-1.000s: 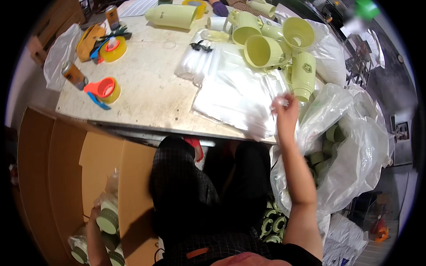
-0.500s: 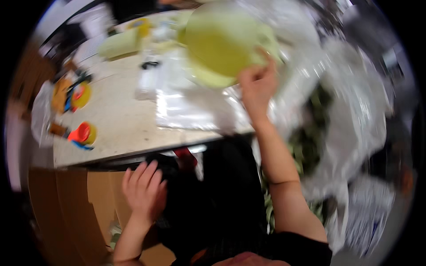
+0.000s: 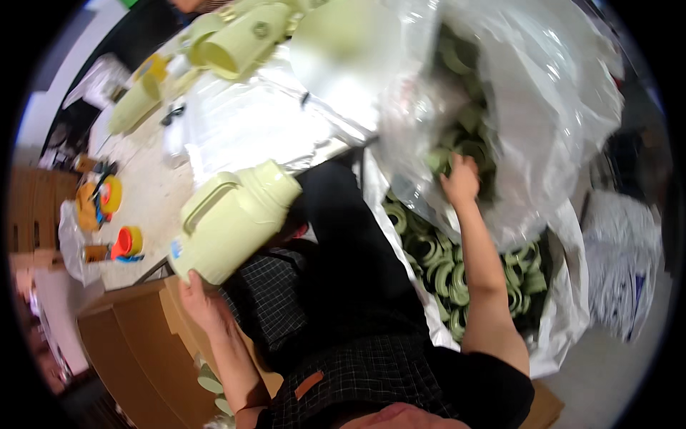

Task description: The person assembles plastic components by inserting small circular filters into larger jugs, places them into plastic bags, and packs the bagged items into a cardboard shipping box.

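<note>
A pale green thermos jug (image 3: 236, 225) with a loop handle lies tilted over the table's front edge, its neck pointing up and to the right. At its base my left hand (image 3: 205, 304) is closed on it, with part of the fingers hidden beneath. My right hand (image 3: 461, 180) reaches into the mouth of a clear plastic bag (image 3: 550, 136). Its fingers are curled at a green plastic part (image 3: 441, 161), among other green parts in the bag. Below that arm, a white sack (image 3: 572, 286) holds many curved green parts (image 3: 446, 272).
Several pale green jugs (image 3: 243, 43) stand or lie at the table's back. Clear plastic sleeves (image 3: 250, 129) cover its middle. Tape rolls (image 3: 128, 242) sit at the left edge. An open cardboard box (image 3: 136, 347) stands at lower left, and a plastic-wrapped bundle (image 3: 622, 257) on the right.
My left hand, bare and raised before, now holds the thermos jug. My right hand has moved from the large green shape over the table rightward into the plastic bag. The view has turned right.
</note>
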`<state>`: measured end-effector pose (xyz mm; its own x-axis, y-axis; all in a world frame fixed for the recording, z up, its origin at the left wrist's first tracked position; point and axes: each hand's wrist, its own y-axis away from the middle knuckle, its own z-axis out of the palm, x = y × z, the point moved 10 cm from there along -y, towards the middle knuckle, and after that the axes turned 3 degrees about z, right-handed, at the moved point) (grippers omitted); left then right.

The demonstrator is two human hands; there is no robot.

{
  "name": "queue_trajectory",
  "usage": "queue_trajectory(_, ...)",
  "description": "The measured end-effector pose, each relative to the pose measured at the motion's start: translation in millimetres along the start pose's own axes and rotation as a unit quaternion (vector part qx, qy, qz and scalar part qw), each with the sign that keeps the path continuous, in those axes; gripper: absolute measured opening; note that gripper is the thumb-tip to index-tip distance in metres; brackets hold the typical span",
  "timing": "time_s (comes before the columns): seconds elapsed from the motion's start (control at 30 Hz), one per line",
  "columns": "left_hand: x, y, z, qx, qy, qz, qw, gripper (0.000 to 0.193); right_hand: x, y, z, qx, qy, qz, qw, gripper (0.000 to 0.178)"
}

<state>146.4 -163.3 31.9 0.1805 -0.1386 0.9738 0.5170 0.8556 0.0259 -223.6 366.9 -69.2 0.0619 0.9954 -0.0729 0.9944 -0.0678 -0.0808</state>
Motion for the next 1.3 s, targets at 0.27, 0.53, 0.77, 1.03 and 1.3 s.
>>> queue_trajectory(0.27,-28,24,22,-0.036,0.074,-0.125,0.989,0.038,-196,125,-29,-0.456,-0.809,0.077,0.364,0.064)
queue_trajectory(0.53,-29,38,23,-0.058,0.041,-0.203,0.977,0.045,-229,177,-200,0.032,-0.568,-0.504,0.651,0.066)
queue_trajectory(0.77,108,25,82,-0.074,-0.03,0.27,0.96,0.056,-227,257,-38,-0.326,-0.779,0.015,0.536,0.042)
queue_trajectory(1.03,-35,20,185,-0.396,-0.051,0.055,0.915,0.069,33,215,52,-0.231,-0.323,0.094,0.913,0.031)
queue_trajectory(1.3,17,106,145,-0.34,-0.505,0.172,0.775,0.076,167,314,224,-0.356,0.013,0.195,0.914,0.067)
